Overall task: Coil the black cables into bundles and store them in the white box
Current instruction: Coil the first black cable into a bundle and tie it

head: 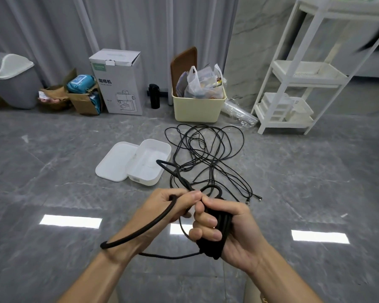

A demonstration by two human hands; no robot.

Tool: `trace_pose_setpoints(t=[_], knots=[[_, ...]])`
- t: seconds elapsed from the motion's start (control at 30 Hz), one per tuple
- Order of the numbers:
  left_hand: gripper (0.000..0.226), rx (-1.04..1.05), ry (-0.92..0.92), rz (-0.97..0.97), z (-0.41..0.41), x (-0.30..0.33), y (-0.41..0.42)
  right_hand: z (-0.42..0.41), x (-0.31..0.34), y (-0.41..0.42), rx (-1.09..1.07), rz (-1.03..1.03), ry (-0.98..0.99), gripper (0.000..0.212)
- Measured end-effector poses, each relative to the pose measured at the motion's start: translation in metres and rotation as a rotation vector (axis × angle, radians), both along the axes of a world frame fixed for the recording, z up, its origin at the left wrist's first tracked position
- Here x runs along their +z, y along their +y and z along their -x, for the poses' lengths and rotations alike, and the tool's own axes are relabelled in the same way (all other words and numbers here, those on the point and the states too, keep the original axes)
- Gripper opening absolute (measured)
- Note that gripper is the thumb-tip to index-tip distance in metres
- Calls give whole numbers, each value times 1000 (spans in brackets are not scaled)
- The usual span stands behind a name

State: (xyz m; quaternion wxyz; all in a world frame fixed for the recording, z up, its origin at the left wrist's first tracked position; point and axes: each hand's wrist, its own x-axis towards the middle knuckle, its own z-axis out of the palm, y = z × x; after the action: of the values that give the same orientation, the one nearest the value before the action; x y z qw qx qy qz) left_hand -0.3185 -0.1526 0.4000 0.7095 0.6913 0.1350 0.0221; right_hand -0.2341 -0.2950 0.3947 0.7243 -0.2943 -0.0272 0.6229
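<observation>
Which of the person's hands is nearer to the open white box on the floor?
Left. The left hand, pinching a cable, sits just below the white box. The right hand, gripping the coiled bundle, is lower and further right.

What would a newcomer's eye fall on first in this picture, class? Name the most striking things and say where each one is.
First, the two hands low in the middle: the right hand grips a black cable bundle, while the left hand holds a thick loop of cable. Beyond them, a tangle of loose black cables sprawls on the grey floor. Just left of the tangle sits the open white box, its lid lying beside it.
</observation>
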Motion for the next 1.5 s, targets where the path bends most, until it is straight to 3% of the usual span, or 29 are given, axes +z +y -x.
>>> trace_pose_setpoints(t=[0.13,0.3,0.5,0.67,0.77,0.8,0.97,1.07,1.17,1.33,1.43,1.5], knots=[[29,61,35,-68,1,-1,7,-2,4,3,-30,234,-243,18],[37,105,108,-124,0,-9,11,-5,3,2,-54,387,-305,16],[46,138,185,-285,2,-20,22,-13,-2,-7,-89,604,-614,15],[30,154,190,-438,1,-24,22,-15,-8,-5,-92,832,-872,27],[7,176,177,-519,2,-23,23,-14,-13,-6,-89,863,-978,14],[9,171,182,-519,3,-23,24,-13,-15,-6,-86,863,-1010,12],[43,145,310,-382,4,-27,30,-10,-16,-5,-93,808,-961,19],[37,137,388,-196,1,-32,29,-10,-17,-3,-104,789,-955,21],[24,100,376,-160,3,-30,30,-13,-15,-3,-121,808,-975,27],[44,152,319,78,-1,-28,36,-17,-10,-5,-119,841,-989,30],[28,110,355,176,-6,-24,36,-17,-10,-6,-100,857,-993,22],[50,-10,395,65,-6,-17,33,-17,-11,-6,-89,866,-1023,19]])
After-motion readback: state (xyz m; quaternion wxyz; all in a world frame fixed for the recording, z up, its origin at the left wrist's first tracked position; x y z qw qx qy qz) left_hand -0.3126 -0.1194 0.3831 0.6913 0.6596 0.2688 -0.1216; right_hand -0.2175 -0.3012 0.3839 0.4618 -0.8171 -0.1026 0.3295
